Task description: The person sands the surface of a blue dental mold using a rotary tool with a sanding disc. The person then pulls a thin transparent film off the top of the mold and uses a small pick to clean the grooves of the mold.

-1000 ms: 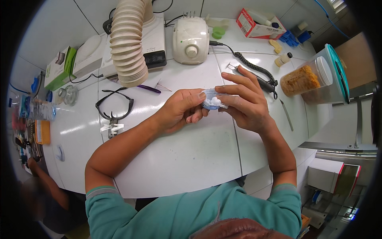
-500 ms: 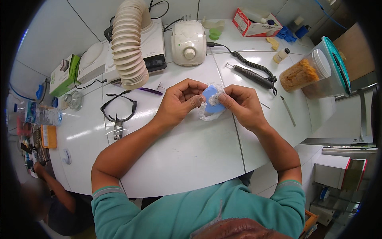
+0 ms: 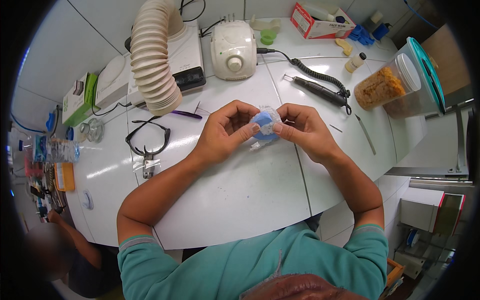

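Observation:
Over the middle of the white table, both hands grip a palm-sized blue piece with whitish, translucent, knobbly material (image 3: 266,131) along its edge; I cannot tell its exact kind. My left hand (image 3: 227,131) pinches its left side, thumb lying across the blue face. On the other side my right hand (image 3: 305,131) is closed, its thumb pressed on the knobbly whitish part. The fingertips behind the piece are hidden. To the right of my right hand lie a small thin metal pin (image 3: 336,128) and a slim metal knife-like tool (image 3: 366,135).
Dark-framed glasses (image 3: 148,137) lie left, below a ribbed hose (image 3: 154,60). Behind stand a white control box (image 3: 234,52) and its corded handpiece (image 3: 317,94). A jar of orange-brown crumbs (image 3: 380,89) and a small bottle (image 3: 355,63) stand right. Another person (image 3: 52,250) sits lower left.
Both hands have turned the blue piece, so less of its whitish rim hangs below and my thumbs sit closer together. The whole view has shifted slightly.

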`<state>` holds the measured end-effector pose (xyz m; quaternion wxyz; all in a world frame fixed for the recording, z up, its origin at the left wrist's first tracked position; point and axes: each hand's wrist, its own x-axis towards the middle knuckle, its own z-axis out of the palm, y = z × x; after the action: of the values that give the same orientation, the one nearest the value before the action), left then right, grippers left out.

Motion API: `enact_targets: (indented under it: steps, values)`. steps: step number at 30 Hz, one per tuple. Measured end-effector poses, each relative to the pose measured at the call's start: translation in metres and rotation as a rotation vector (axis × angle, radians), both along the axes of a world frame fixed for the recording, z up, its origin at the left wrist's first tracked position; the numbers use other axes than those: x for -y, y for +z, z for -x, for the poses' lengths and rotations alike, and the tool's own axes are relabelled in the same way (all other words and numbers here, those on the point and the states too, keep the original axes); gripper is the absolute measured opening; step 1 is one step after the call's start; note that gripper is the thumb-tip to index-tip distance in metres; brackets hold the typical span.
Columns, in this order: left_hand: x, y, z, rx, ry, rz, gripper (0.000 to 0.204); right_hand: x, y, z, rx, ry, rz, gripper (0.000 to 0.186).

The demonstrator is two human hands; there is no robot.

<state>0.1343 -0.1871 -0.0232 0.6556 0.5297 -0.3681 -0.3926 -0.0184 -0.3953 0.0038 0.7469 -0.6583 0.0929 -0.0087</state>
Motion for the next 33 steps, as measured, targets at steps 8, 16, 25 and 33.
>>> enact_targets:
  steps: [8,16,25,33]
  values:
    - [-0.003,-0.017,0.008,0.284,0.232,0.238,0.06,-0.008,0.012,0.0,0.785,-0.178,1.067,0.032]
    - [-0.002,-0.003,0.01,-0.356,-0.048,0.072,0.087,-0.002,-0.005,-0.007,1.036,-0.094,1.113,0.027]
    - [0.002,-0.01,0.01,-0.384,0.036,0.127,0.062,-0.007,-0.002,-0.001,0.792,-0.101,1.223,0.035]
    - [-0.005,-0.009,0.019,-0.085,0.152,0.198,0.076,-0.015,-0.003,0.001,0.753,-0.111,1.153,0.039]
